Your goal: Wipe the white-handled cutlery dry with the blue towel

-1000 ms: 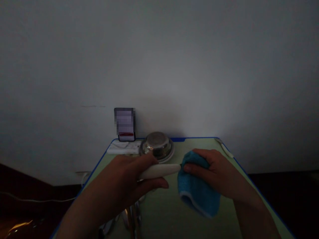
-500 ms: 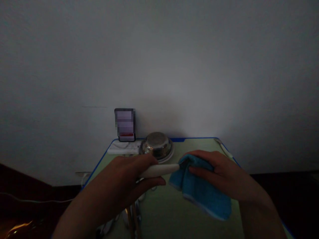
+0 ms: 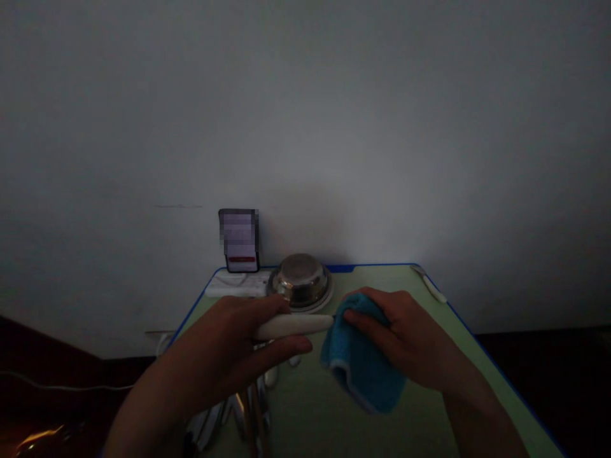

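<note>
My left hand (image 3: 233, 337) is closed round the pale handle of a white-handled utensil (image 3: 296, 326), held level above the table. The handle points right, toward a blue cloth (image 3: 365, 362). My right hand (image 3: 396, 327) pinches the cloth between thumb and fingers, right at the end of the handle. The folded cloth covers the utensil's far part, so its kind cannot be seen. Below my left hand lie several pieces of cutlery (image 3: 238, 413), some metal and some with brownish handles, partly hidden by the hand and wrist.
An upturned metal bowl (image 3: 301, 280) stands at the back of the green table (image 3: 420, 420). Left of it are a white power strip (image 3: 236, 283) and an upright phone (image 3: 240, 238) near the wall. Another white-handled utensil (image 3: 433, 287) lies at the right edge.
The cloth and my right hand shifted right along the utensil, baring a bit of it, then came back left against the handle. My left hand has drifted slightly left.
</note>
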Motion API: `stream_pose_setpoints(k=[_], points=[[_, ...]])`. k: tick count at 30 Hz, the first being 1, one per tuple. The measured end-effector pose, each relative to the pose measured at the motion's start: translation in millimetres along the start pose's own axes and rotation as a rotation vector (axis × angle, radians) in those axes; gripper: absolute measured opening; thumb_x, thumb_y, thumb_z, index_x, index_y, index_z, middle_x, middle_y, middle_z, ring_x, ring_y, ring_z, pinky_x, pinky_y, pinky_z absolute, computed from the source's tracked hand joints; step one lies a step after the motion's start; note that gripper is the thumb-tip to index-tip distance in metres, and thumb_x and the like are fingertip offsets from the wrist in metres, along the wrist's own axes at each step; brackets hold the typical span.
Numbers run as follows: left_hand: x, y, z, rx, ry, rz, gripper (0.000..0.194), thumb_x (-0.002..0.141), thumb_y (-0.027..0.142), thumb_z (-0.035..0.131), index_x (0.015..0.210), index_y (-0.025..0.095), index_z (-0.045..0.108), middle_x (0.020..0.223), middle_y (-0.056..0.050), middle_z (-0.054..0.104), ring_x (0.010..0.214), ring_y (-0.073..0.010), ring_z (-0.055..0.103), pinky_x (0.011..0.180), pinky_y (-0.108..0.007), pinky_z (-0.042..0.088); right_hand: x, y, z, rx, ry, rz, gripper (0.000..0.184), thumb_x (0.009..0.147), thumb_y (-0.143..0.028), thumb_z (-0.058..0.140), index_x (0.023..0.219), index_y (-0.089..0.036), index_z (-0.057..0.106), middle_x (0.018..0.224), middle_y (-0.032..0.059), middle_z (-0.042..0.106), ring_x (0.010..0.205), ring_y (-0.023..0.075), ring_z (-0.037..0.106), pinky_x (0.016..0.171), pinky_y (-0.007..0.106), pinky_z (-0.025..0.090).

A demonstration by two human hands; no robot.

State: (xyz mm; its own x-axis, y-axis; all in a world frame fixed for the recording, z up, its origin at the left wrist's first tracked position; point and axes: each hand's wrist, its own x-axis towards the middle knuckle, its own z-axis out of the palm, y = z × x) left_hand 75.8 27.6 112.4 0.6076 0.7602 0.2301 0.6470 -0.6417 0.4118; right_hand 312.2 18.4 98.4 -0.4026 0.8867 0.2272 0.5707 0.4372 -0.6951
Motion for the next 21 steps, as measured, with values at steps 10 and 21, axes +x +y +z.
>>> stream_pose_setpoints(k=[10,21], points=[[0.9,-0.5,2.8,0.005,0.016,0.049,0.019,0.082,0.041,0.059,0.089,0.024,0.061,0.069,0.005,0.066,0.056,-0.0108,0.060,0.050,-0.020,0.039,-3.4,6.4,-11.4,0.066,-0.164,-0.128,0.020,0.087,-0.025,0.054,0.107,-0.026,0.058,0.090,-0.0046,0.066,0.080,0.0086,0.060,0.070,0.017,0.042],[4.3,1.6,6.2,0.012,0.049,0.013,0.025,0.085,0.044,0.052,0.083,0.019,0.056,0.064,0.003,0.063,0.053,-0.0118,0.057,0.045,-0.020,0.037,2.9,-1.0,-4.7,0.053,0.045,0.056,0.023,0.085,-0.039,0.054,0.074,-0.020,0.061,0.058,-0.0065,0.056,0.053,0.0068,0.050,0.049,0.019,0.034]])
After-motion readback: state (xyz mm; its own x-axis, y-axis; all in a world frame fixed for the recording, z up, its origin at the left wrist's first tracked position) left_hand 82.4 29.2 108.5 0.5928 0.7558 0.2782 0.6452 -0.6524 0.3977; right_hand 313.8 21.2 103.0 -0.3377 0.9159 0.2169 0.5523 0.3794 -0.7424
